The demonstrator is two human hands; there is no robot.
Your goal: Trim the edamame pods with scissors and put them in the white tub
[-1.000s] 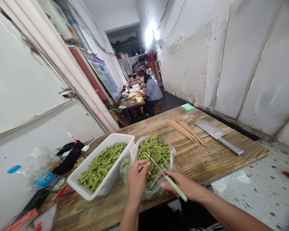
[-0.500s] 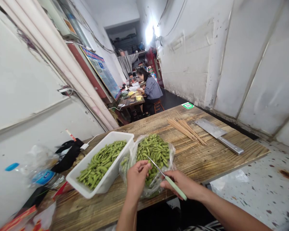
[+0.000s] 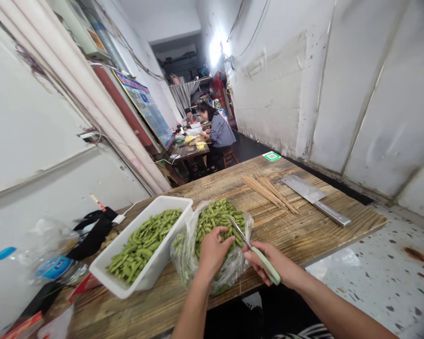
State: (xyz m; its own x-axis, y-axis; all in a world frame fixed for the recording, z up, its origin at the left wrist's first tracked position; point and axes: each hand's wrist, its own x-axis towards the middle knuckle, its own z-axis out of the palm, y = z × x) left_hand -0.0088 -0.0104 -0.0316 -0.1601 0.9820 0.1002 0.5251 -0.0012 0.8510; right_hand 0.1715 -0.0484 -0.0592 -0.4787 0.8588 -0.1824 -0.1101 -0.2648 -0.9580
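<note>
My right hand (image 3: 266,261) is wrapped round the pale green handles of a pair of scissors (image 3: 263,264). Their metal blades point up and left over a clear plastic bag (image 3: 187,252) of green soybean pods (image 3: 219,214). My left hand (image 3: 214,249) reaches over the pods at the bag's near side, thumb and forefinger apart. Nothing shows between those fingers, though some fingertips are hidden. Left of the bag stands a white plastic tub (image 3: 155,278) with many more green pods (image 3: 144,242) in it.
On the wooden table (image 3: 226,188) lie thin wooden skewers (image 3: 270,193) and a cleaver (image 3: 314,197). A plastic bottle (image 3: 56,268), a black bag (image 3: 95,230) and a white plug (image 3: 119,219) are at the left. Farther back a person (image 3: 219,132) sits at another table.
My left hand has moved slightly right and its thumb and forefinger have parted. The scissors have shifted a little to the right in my right hand. The view has turned slightly.
</note>
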